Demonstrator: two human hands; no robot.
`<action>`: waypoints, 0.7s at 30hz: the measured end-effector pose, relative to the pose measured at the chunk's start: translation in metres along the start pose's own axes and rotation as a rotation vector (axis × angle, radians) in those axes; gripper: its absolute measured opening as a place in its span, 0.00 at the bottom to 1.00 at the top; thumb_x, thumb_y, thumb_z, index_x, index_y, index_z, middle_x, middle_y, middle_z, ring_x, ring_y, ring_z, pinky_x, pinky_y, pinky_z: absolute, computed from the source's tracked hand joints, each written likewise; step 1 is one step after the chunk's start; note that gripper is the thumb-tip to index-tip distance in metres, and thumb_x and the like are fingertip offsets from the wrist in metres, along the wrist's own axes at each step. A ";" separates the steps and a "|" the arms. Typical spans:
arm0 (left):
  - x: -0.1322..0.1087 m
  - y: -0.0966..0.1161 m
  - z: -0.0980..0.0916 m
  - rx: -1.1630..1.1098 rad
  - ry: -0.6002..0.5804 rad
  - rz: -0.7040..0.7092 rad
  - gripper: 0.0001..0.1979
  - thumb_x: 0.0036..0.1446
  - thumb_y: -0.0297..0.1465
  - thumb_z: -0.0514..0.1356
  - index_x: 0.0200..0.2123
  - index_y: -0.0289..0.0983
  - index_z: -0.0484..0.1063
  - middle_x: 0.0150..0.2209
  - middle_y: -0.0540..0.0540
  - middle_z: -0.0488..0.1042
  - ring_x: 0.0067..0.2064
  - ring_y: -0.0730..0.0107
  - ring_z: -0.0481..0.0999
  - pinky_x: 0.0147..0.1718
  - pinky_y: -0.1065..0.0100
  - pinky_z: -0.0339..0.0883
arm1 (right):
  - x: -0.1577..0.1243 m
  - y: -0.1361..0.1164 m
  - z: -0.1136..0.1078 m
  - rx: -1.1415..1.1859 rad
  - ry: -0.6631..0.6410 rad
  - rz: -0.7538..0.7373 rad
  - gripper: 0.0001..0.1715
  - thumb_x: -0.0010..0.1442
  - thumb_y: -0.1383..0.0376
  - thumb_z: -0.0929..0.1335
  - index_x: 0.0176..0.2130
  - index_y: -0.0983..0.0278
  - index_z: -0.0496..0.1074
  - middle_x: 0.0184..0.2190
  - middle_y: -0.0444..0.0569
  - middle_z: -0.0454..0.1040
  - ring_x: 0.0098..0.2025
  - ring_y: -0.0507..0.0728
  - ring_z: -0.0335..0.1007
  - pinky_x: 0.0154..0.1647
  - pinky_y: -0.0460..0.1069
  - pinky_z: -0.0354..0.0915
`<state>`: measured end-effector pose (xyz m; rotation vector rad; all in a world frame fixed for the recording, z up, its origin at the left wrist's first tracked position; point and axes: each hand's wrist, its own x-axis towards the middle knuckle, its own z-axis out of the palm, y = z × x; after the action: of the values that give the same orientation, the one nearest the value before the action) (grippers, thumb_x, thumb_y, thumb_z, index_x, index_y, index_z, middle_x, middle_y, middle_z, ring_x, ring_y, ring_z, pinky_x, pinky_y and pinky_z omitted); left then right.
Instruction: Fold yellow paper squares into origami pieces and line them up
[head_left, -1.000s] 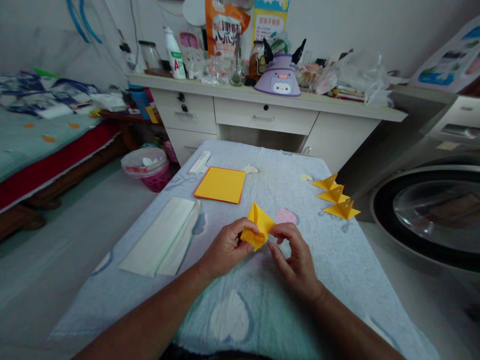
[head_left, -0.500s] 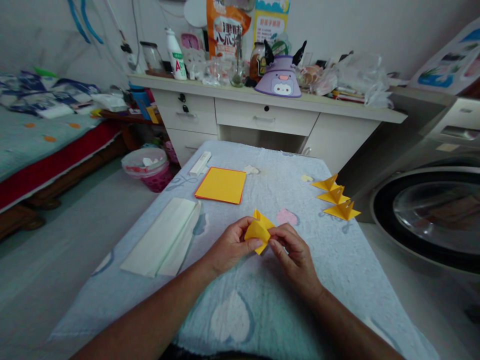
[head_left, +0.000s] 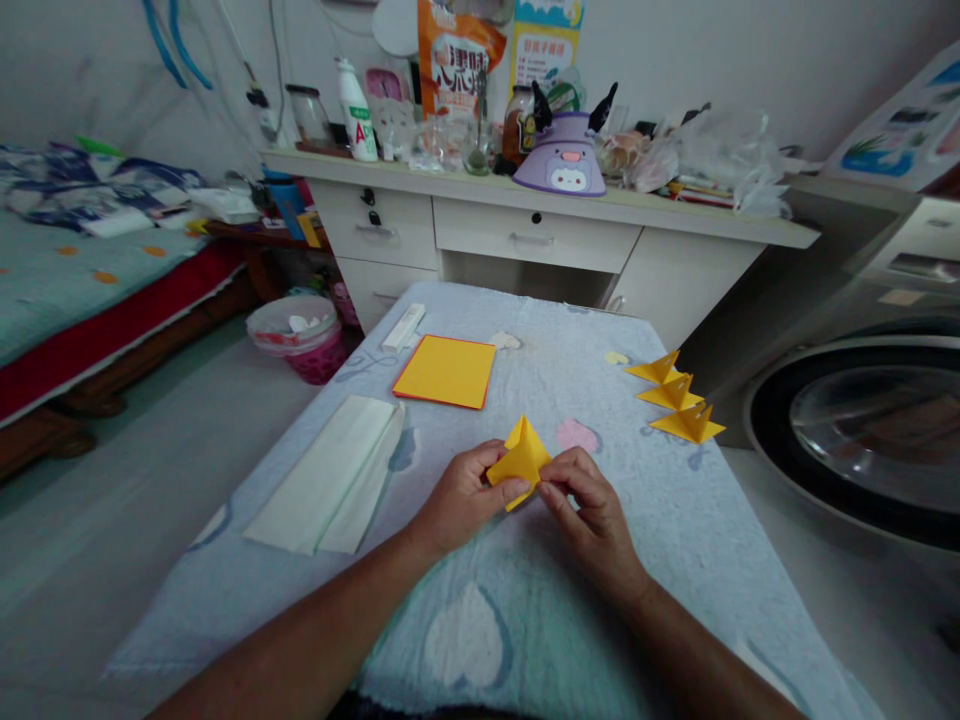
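A partly folded piece of yellow origami paper [head_left: 523, 455] is held above the cloth near the middle of the table. My left hand [head_left: 474, 492] is closed on its left side, thumb across the lower front. The fingertips of my right hand [head_left: 589, 500] pinch its right edge. Beyond my hands, to the left, lies a stack of square yellow paper [head_left: 446, 370] with a red edge showing beneath. Three folded yellow paper figures [head_left: 679, 395] with pointed tips stand in a row at the table's right edge.
A pale folded sheet [head_left: 330, 475] lies on the cloth-covered table [head_left: 465, 560] at left, and a small white box [head_left: 403, 328] at the far left corner. A white desk [head_left: 532, 235] stands behind, a washing machine [head_left: 885, 330] at right, a pink bin [head_left: 300, 340] at left.
The paper between my hands has flattened into a broader, more pointed shape, its top tip now upright. Both hands keep about the same place; the view has shifted slightly.
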<state>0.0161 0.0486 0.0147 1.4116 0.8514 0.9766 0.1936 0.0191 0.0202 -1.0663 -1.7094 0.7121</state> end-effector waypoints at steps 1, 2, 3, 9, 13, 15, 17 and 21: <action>0.000 0.001 0.000 0.076 0.031 0.043 0.09 0.53 0.35 0.64 0.33 0.34 0.73 0.32 0.50 0.71 0.35 0.70 0.70 0.36 0.70 0.63 | 0.000 0.000 0.000 -0.002 0.002 -0.001 0.05 0.63 0.67 0.66 0.37 0.60 0.72 0.32 0.45 0.66 0.34 0.53 0.64 0.33 0.48 0.62; -0.001 0.002 0.000 0.144 0.059 0.084 0.07 0.53 0.33 0.63 0.31 0.34 0.73 0.31 0.50 0.70 0.35 0.71 0.70 0.36 0.70 0.63 | 0.000 0.001 0.001 0.000 0.006 0.003 0.04 0.63 0.66 0.66 0.38 0.60 0.72 0.33 0.45 0.67 0.34 0.53 0.64 0.33 0.48 0.63; -0.001 0.003 0.000 0.197 0.079 0.117 0.05 0.53 0.31 0.63 0.30 0.35 0.73 0.31 0.50 0.70 0.35 0.71 0.70 0.37 0.70 0.63 | 0.000 0.001 0.001 0.006 0.009 0.010 0.04 0.63 0.66 0.66 0.39 0.60 0.71 0.33 0.45 0.67 0.34 0.53 0.64 0.33 0.48 0.63; -0.002 0.007 0.002 0.276 0.121 0.202 0.01 0.53 0.28 0.62 0.29 0.36 0.73 0.30 0.51 0.70 0.34 0.71 0.71 0.35 0.71 0.64 | -0.003 0.005 0.003 0.089 -0.021 0.053 0.07 0.63 0.65 0.66 0.43 0.59 0.70 0.38 0.48 0.70 0.37 0.54 0.68 0.37 0.49 0.67; -0.003 0.005 0.002 0.278 0.120 0.270 0.01 0.54 0.28 0.63 0.31 0.36 0.74 0.30 0.50 0.70 0.33 0.72 0.72 0.34 0.72 0.63 | -0.003 0.006 0.002 0.121 -0.040 0.041 0.06 0.63 0.65 0.66 0.42 0.58 0.71 0.39 0.48 0.70 0.41 0.55 0.68 0.39 0.50 0.68; -0.004 0.003 0.002 0.278 0.122 0.308 0.01 0.54 0.28 0.63 0.31 0.37 0.74 0.29 0.51 0.70 0.33 0.72 0.71 0.33 0.72 0.63 | -0.002 0.005 0.002 0.136 -0.049 0.040 0.05 0.63 0.65 0.66 0.41 0.58 0.72 0.39 0.48 0.70 0.42 0.56 0.68 0.40 0.50 0.68; -0.004 0.002 0.002 0.282 0.126 0.332 0.01 0.54 0.27 0.63 0.31 0.37 0.73 0.29 0.51 0.70 0.32 0.73 0.70 0.32 0.73 0.63 | -0.002 0.004 0.002 0.148 -0.056 0.045 0.05 0.63 0.65 0.66 0.40 0.58 0.72 0.38 0.48 0.70 0.41 0.55 0.68 0.40 0.50 0.67; -0.004 0.003 0.003 0.332 0.138 0.347 0.02 0.53 0.26 0.64 0.30 0.37 0.73 0.29 0.51 0.69 0.32 0.74 0.70 0.32 0.73 0.63 | -0.001 0.001 0.002 0.156 -0.052 0.070 0.03 0.63 0.65 0.66 0.36 0.59 0.72 0.36 0.47 0.71 0.39 0.55 0.68 0.38 0.50 0.66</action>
<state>0.0170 0.0435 0.0172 1.8346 0.9186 1.2473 0.1927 0.0186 0.0181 -1.0102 -1.6383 0.9094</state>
